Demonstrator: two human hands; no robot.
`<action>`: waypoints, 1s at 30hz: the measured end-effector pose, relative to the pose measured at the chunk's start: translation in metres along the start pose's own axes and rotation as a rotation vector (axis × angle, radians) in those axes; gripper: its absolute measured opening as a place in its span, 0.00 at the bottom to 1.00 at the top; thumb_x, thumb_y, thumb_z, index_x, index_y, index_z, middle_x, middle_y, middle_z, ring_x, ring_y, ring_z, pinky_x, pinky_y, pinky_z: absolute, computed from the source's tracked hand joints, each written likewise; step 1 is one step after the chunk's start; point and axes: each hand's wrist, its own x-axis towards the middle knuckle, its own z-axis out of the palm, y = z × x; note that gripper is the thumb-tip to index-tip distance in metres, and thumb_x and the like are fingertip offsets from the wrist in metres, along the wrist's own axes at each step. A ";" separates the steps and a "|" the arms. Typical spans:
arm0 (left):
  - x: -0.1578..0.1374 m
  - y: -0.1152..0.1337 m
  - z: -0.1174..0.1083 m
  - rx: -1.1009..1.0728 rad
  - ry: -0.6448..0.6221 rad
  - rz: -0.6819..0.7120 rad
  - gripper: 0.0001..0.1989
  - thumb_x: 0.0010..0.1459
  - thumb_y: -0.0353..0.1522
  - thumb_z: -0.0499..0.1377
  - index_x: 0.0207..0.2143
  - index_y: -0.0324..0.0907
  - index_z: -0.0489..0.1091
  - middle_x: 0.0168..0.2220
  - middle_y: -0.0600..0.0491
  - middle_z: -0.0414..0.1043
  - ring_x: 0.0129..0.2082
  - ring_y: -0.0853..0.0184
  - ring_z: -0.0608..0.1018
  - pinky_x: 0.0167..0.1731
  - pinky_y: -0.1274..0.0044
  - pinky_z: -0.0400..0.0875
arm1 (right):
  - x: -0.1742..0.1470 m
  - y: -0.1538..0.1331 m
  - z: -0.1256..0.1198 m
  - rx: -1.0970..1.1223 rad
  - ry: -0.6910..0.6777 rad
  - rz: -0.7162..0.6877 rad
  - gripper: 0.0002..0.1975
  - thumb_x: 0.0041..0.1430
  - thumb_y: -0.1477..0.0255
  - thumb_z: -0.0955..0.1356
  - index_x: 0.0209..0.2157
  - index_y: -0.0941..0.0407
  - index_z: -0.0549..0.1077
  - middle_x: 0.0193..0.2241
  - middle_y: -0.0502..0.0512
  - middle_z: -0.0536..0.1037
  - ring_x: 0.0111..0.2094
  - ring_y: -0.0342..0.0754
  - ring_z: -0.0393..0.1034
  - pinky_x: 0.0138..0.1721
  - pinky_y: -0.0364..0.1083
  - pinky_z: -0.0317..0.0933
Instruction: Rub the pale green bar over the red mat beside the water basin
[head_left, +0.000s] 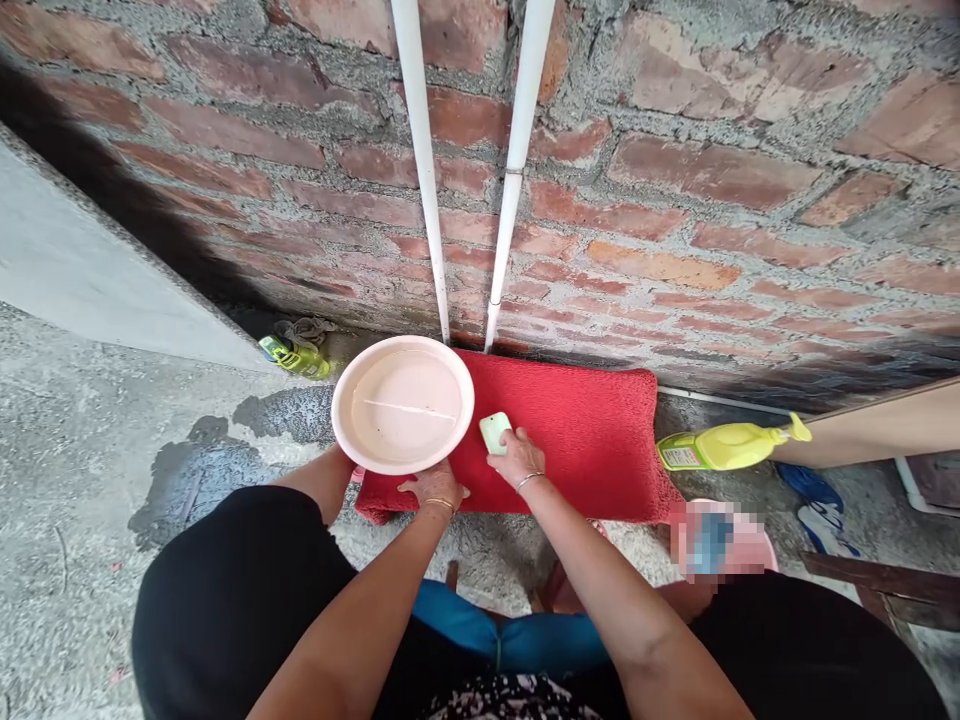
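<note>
My right hand [519, 458] is closed around a pale green scrub brush [495, 432] with a small hole at its far end. Its underside, against the red cloth [566, 430], is hidden. The textured cloth lies spread over a low, flat support that it hides. At the cloth's left end stands a pale pink basin [343, 430] with clear water in it. My left hand [435, 484] rests at the basin's near rim, over the cloth, with thumb and fingers spread. The basin's rim covers part of this hand.
A yellow-green pump bottle [731, 446] stands right of the cloth. Another green bottle [300, 358] is at the left by the wall. Two white pipes [510, 190] run down the brick wall [712, 180]. A pink tub [761, 540], partly blurred out, and blue-and-white packaging [821, 515] lie at right.
</note>
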 end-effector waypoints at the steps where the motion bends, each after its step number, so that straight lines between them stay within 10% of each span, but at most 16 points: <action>1: -0.001 0.001 -0.001 0.008 -0.006 -0.002 0.45 0.33 0.42 0.67 0.56 0.51 0.57 0.59 0.44 0.56 0.57 0.40 0.57 0.44 0.48 0.60 | -0.001 0.017 -0.005 -0.010 0.015 0.028 0.20 0.45 0.57 0.68 0.40 0.50 0.69 0.40 0.51 0.66 0.36 0.46 0.68 0.34 0.44 0.57; 10: -0.004 0.002 -0.004 0.058 -0.005 -0.002 0.43 0.35 0.43 0.65 0.56 0.51 0.57 0.60 0.42 0.54 0.58 0.41 0.57 0.44 0.48 0.59 | -0.018 0.179 -0.045 0.000 0.085 0.417 0.20 0.47 0.56 0.66 0.40 0.51 0.68 0.41 0.54 0.67 0.38 0.49 0.68 0.37 0.47 0.59; 18: -0.011 -0.004 -0.005 0.073 0.067 0.047 0.46 0.37 0.47 0.64 0.59 0.46 0.52 0.58 0.36 0.55 0.56 0.39 0.58 0.43 0.49 0.59 | -0.043 0.239 -0.071 -0.031 0.083 0.659 0.22 0.48 0.55 0.65 0.41 0.54 0.68 0.44 0.63 0.66 0.41 0.56 0.69 0.37 0.51 0.59; 22: -0.016 -0.014 -0.003 0.077 0.095 0.081 0.47 0.39 0.49 0.62 0.60 0.45 0.51 0.58 0.35 0.54 0.57 0.39 0.56 0.44 0.51 0.59 | -0.047 0.197 -0.067 -0.023 0.082 0.508 0.22 0.49 0.55 0.65 0.41 0.54 0.68 0.41 0.60 0.68 0.40 0.53 0.69 0.37 0.48 0.59; 30: -0.024 -0.051 -0.014 0.026 0.087 0.088 0.23 0.56 0.30 0.50 0.55 0.42 0.59 0.55 0.39 0.59 0.54 0.55 0.64 0.45 0.64 0.64 | -0.061 -0.003 0.013 -0.080 -0.086 -0.066 0.21 0.44 0.57 0.68 0.41 0.50 0.68 0.41 0.52 0.67 0.36 0.47 0.69 0.33 0.44 0.57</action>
